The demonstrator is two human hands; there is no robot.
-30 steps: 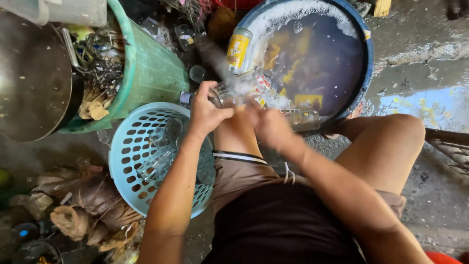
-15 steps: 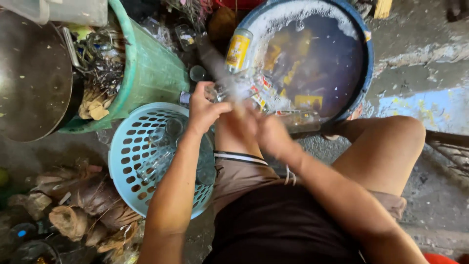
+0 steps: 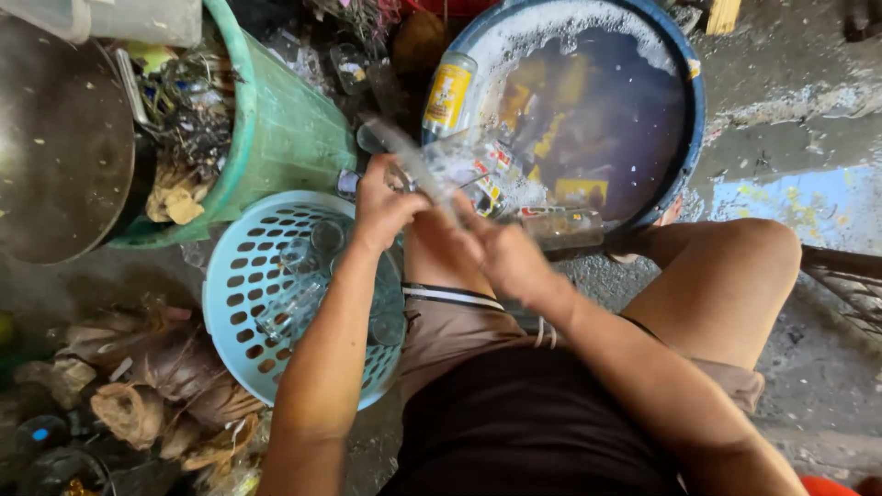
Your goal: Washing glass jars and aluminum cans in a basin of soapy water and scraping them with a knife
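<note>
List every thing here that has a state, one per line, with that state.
Left hand: closed around the clear bottle.
Right hand: gripping the same bottle.
Clear bottle: held tilted, blurred.
Blue tub: filled with sudsy water, bottles soaking in it.
Yellow-label bottle: upright in the tub.
Basket: holds clear glass bottles, not full.
Green bin: stuffed with scraps.

Left hand (image 3: 381, 207) and right hand (image 3: 501, 253) clenched together

Basket (image 3: 241, 303) left of the knees, bin (image 3: 285, 129) behind it, water tub (image 3: 684, 110) ahead right, bottles inside.
</note>
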